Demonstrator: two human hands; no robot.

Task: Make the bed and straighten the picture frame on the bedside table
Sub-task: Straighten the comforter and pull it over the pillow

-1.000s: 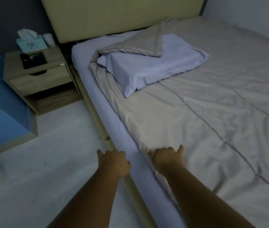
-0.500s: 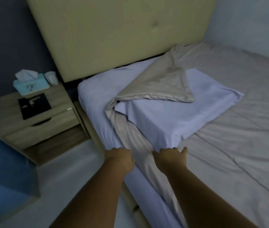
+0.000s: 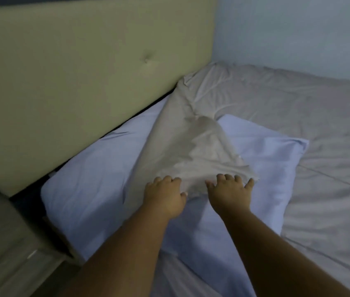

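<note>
Both arms reach forward over the pillow (image 3: 262, 159). The left hand (image 3: 164, 195) has its fingers curled onto the lower edge of the beige blanket (image 3: 193, 153), seemingly pinching the cloth, though the fingertips are hidden and the grasp itself cannot be told for sure. The right hand (image 3: 229, 192) lies just beside it, palm down with fingers spread and relaxed, resting on that same edge and holding nothing.

The blanket's folded-back corner lies as a crumpled triangle across the pillow, running up toward the headboard (image 3: 88, 82) (the rest spreads flat beyond the pillow). The lilac sheet (image 3: 97, 185) shows bare between pillow and headboard.

Half a second ago the hands were at the near mattress edge, short of the pillow; they have since moved onto the flap, and the bedside table (image 3: 5, 249) has slid nearly out of view.
</note>
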